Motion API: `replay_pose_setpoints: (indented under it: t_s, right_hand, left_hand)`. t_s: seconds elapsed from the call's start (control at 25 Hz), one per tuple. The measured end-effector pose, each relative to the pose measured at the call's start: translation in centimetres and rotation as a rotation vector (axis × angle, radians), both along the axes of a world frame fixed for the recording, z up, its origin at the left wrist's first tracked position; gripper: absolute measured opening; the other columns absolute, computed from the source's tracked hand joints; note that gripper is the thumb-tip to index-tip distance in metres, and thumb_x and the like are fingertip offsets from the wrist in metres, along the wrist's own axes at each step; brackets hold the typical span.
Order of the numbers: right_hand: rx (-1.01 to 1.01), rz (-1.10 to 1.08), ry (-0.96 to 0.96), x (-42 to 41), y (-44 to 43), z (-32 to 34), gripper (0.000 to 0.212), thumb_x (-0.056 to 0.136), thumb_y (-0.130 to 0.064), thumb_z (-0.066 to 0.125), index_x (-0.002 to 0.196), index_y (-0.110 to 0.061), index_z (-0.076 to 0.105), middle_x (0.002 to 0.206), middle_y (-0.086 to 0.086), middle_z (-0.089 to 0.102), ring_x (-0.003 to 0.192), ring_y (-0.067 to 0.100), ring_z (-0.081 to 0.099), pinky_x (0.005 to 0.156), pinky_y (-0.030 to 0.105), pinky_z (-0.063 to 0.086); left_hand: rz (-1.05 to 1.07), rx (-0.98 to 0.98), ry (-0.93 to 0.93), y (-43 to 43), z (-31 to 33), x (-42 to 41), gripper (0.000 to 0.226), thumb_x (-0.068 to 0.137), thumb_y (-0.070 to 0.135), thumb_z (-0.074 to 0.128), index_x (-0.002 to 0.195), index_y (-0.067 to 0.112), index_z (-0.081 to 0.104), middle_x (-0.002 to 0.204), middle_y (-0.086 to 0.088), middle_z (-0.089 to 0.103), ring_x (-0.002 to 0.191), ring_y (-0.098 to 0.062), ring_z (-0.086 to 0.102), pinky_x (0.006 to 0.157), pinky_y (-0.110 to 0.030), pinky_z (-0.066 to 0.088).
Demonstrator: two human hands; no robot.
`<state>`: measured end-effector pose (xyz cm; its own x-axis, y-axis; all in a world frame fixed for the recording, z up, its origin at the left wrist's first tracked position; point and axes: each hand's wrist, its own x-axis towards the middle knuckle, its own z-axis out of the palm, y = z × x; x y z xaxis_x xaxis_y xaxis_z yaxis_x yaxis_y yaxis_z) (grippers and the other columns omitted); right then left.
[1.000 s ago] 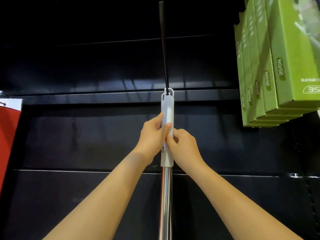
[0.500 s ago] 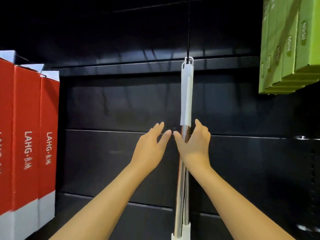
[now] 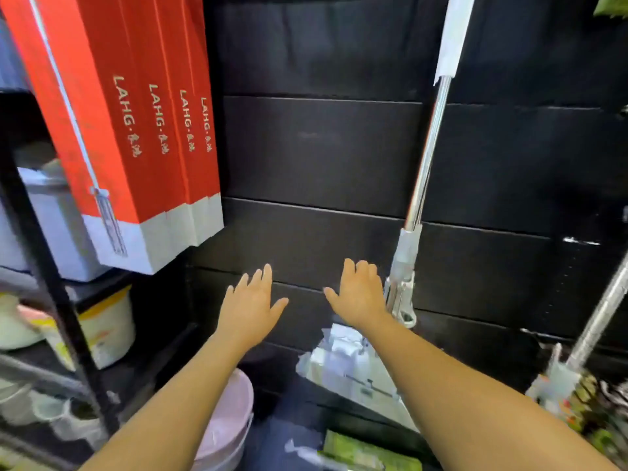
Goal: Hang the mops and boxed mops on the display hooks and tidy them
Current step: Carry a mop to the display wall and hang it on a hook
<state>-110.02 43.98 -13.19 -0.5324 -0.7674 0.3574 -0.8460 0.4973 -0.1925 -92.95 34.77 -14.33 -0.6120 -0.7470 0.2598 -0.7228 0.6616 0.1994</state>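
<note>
A mop with a steel pole (image 3: 426,154) and a white handle sleeve (image 3: 453,35) hangs against the black back panel, its flat head (image 3: 353,365) tilted out at the bottom. My left hand (image 3: 251,304) and my right hand (image 3: 360,294) are both spread flat in front of the panel, holding nothing. The right hand is just left of the mop's lower joint (image 3: 401,280), apart from it. Several red boxed mops (image 3: 136,130) hang at the upper left. A second mop's pole (image 3: 601,317) leans in at the right edge.
A black rack (image 3: 51,266) at the left carries tubs and a grey bin. A pale pink bucket (image 3: 227,413) stands below my left arm. A green box (image 3: 370,453) lies on the floor. Green boxes (image 3: 611,5) barely show at the top right.
Both hands have let go of the hung mop and dropped lower, fingers spread. My view has tilted down and left, bringing the red boxes, rack and floor items into sight.
</note>
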Motion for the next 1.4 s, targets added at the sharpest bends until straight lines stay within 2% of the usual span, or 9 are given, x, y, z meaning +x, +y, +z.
replay_pose_setpoints:
  t_s: [0.12, 0.32, 0.48, 0.6, 0.72, 0.84, 1.08, 1.4]
  right_hand:
    - [0.221, 0.062, -0.044, 6.0, 1.2, -7.3, 0.062, 0.092, -0.053, 0.05, 0.131, -0.006, 0.04, 0.128, 0.018, 0.048, 0.119, 0.034, 0.044, 0.096, 0.041, 0.04]
    - [0.447, 0.297, -0.052, 15.8, 1.1, -16.4, 0.06, 0.092, -0.053, 0.05, 0.127, -0.005, 0.041, 0.125, 0.021, 0.049, 0.116, 0.037, 0.044, 0.092, 0.044, 0.04]
    - [0.646, 0.516, -0.046, 24.0, 1.6, -22.3, 0.064, 0.094, -0.052, 0.049, 0.136, -0.005, 0.035, 0.132, 0.021, 0.044, 0.12, 0.037, 0.04, 0.095, 0.044, 0.039]
    - [0.758, 0.69, -0.022, 29.9, 2.0, -25.9, 0.065, 0.095, -0.05, 0.048, 0.138, -0.004, 0.033, 0.135, 0.02, 0.042, 0.124, 0.037, 0.039, 0.097, 0.044, 0.037]
    - [0.849, 0.857, 0.001, 35.7, 1.6, -28.6, 0.067, 0.094, -0.05, 0.05, 0.14, -0.005, 0.032, 0.136, 0.019, 0.042, 0.125, 0.035, 0.039, 0.099, 0.044, 0.037]
    - [0.969, 1.025, 0.097, 41.2, -0.2, -30.3, 0.071, 0.096, -0.052, 0.045, 0.146, -0.006, 0.022, 0.138, 0.019, 0.041, 0.128, 0.036, 0.038, 0.1, 0.044, 0.038]
    - [1.127, 1.372, 0.291, 52.4, -5.0, -31.9, 0.069, 0.096, -0.052, 0.043, 0.147, -0.011, 0.021, 0.138, 0.019, 0.04, 0.126, 0.036, 0.039, 0.099, 0.045, 0.038]
    - [1.1, 1.823, 0.588, 65.5, -7.1, -31.2, 0.069, 0.097, -0.054, 0.04, 0.148, -0.012, 0.022, 0.139, 0.019, 0.04, 0.126, 0.035, 0.041, 0.099, 0.045, 0.037]
  left_hand:
    - [0.087, 0.101, -0.148, 1.7, -7.9, 7.6, 0.079, 0.096, 0.056, 0.04, 0.155, 0.012, 0.011, 0.159, -0.007, 0.026, 0.145, -0.03, 0.025, 0.114, -0.047, 0.028]
    - [0.243, 0.273, -0.297, 5.1, -17.9, 19.3, 0.077, 0.097, 0.058, 0.036, 0.155, 0.016, 0.008, 0.159, -0.009, 0.022, 0.146, -0.031, 0.022, 0.116, -0.049, 0.022]
    - [0.456, 0.422, -0.285, 9.1, -24.2, 27.6, 0.08, 0.095, 0.061, 0.035, 0.156, 0.017, 0.008, 0.158, -0.008, 0.025, 0.144, -0.03, 0.025, 0.114, -0.047, 0.027]
    - [0.628, 0.546, -0.258, 12.1, -27.5, 33.2, 0.081, 0.095, 0.062, 0.034, 0.155, 0.018, 0.003, 0.157, -0.009, 0.027, 0.144, -0.031, 0.025, 0.115, -0.048, 0.024]
    - [0.82, 0.649, -0.259, 15.3, -30.2, 38.3, 0.085, 0.094, 0.064, 0.035, 0.155, 0.017, 0.001, 0.159, -0.014, 0.02, 0.144, -0.034, 0.023, 0.115, -0.051, 0.024]
    - [0.993, 0.773, -0.262, 17.6, -31.9, 42.4, 0.086, 0.094, 0.064, 0.036, 0.155, 0.016, -0.001, 0.16, -0.018, 0.013, 0.145, -0.038, 0.02, 0.115, -0.051, 0.023]
    - [1.393, 1.009, -0.064, 19.4, -32.9, 48.6, 0.085, 0.095, 0.06, 0.039, 0.155, 0.016, -0.002, 0.161, -0.019, 0.01, 0.145, -0.04, 0.018, 0.115, -0.05, 0.024]
    - [1.858, 1.062, 0.268, 20.8, -31.8, 52.6, 0.084, 0.094, 0.062, 0.037, 0.156, 0.018, 0.001, 0.162, -0.017, 0.008, 0.146, -0.039, 0.018, 0.115, -0.051, 0.023]
